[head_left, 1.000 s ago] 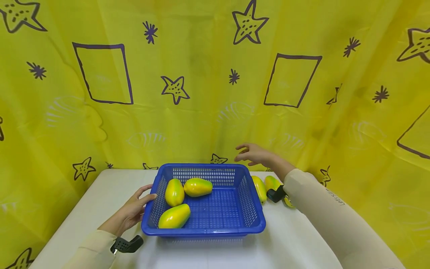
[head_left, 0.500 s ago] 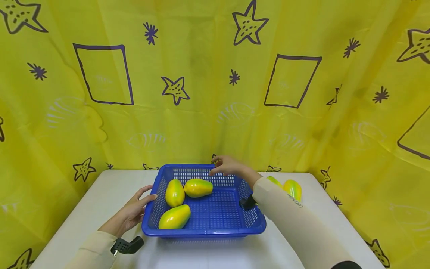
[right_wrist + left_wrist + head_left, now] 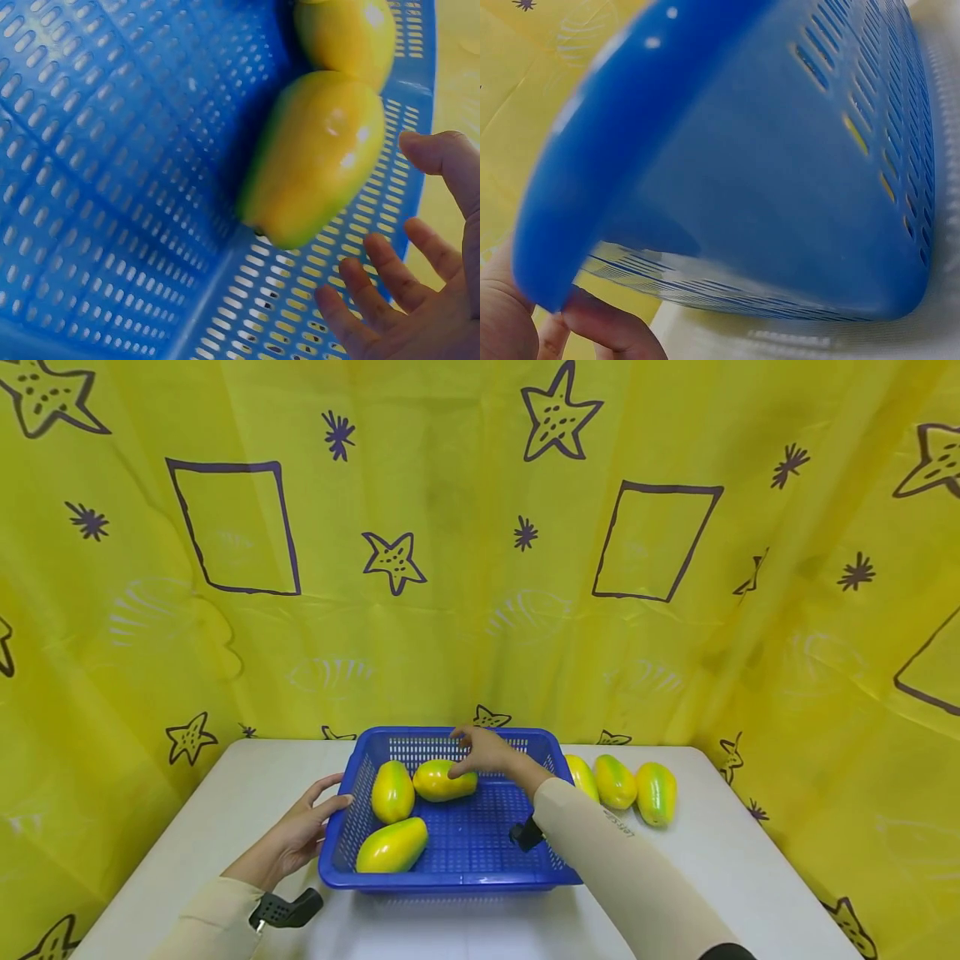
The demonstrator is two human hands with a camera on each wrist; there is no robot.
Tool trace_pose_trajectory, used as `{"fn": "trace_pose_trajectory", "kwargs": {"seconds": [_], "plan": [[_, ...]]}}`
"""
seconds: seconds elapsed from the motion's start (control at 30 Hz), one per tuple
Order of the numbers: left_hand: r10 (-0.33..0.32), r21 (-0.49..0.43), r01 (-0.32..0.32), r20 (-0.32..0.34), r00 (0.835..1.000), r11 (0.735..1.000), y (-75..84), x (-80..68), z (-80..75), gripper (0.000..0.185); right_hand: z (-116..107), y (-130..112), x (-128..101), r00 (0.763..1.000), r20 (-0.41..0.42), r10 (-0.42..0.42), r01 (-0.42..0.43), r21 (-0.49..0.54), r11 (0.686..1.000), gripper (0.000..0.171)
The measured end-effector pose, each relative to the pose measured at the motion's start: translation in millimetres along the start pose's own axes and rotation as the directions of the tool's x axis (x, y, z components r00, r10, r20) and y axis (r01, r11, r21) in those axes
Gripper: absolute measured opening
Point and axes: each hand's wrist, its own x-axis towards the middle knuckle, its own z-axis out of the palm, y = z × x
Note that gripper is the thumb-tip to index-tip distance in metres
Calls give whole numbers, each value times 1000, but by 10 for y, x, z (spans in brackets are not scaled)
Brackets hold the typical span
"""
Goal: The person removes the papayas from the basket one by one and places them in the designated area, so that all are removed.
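A blue plastic basket (image 3: 465, 881) with slotted walls holds three yellow-green papayas. My left hand (image 3: 303, 831) grips its left rim; in the left wrist view thumb and fingers (image 3: 607, 324) pinch that rim from both sides. Over the back of the basket, my right hand (image 3: 483, 752) is spread with nothing in it. Beneath its fingertips lies the back papaya (image 3: 435, 782), beside the left papaya (image 3: 392, 792). The front papaya (image 3: 392, 846) rests in the near left corner. From the right wrist, the spread hand (image 3: 420, 292) appears beside the back papaya (image 3: 319, 161), with a gap between.
Three more papayas lie on the white table (image 3: 720, 877) right of the basket: one partly behind its wall (image 3: 581, 777), a middle papaya (image 3: 615, 782) and an outer papaya (image 3: 656, 793). A yellow patterned curtain (image 3: 450, 643) hangs behind and at both sides.
My right hand has moved left and down, from beyond the basket's back right corner to over the back papaya. The papayas on the right have come into fuller view. My left hand stays put.
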Motion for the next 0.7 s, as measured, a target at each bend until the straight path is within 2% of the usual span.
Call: {"fn": "trace_pose_trajectory", "kwargs": {"seconds": [0.47,0.7], "plan": [[-5,-1,5,5,1000,1000,-7,-7,6,76,337,95,97,993,-41,-115,106,-171,980,67],[-5,-7,5,-1,1000,1000,-12,3,12,76,398,29,51,993,-74,-97,78,-223,972,64]]}}
